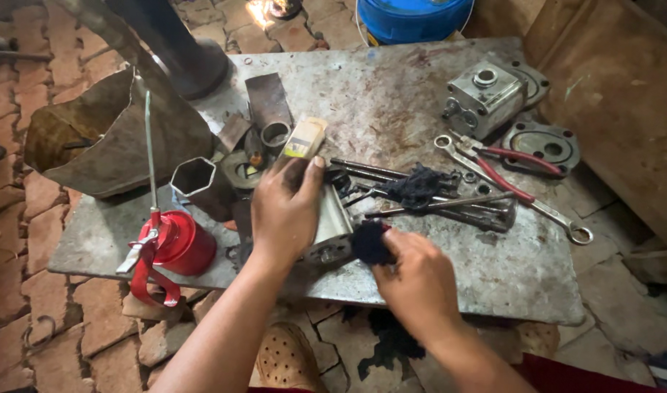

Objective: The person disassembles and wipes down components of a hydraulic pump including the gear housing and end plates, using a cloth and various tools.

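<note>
a grey metal slab [421, 109] serves as a bench over a brick floor, and it is strewn with parts taken apart. at its left end lies a bent sheet of rusty metal [93, 138], and beside that stands a red oil can [175, 244] with a long thin spout. at the far right sits a pale pump housing [485, 98], with a round flanged cover plate [543, 145] just beside it. these look already dismantled and set aside.

in the middle, a row of long dark bolts [421, 193] lies under a spare wad of dark rag [419, 185], next to red-handled pliers [515, 171] and a combination spanner [526, 196]. a hexagonal socket tube [196, 182] and a short ring sleeve [275, 135] stand nearer the left.

the left hand [286, 211] is closed around a pale metal block [332, 225], holding it tilted at the near edge of the slab, fingers wrapped over its top. the right hand [417, 280] pinches a dark cloth wad [370, 242] with its fingers bunched tight, and presses it against the block's end.

judging from this, the stripping down is largely done and the wiping is under way on this one piece; the bolts, housing and cover plate appear still grimy, so most of the cleaning seems left.
</note>
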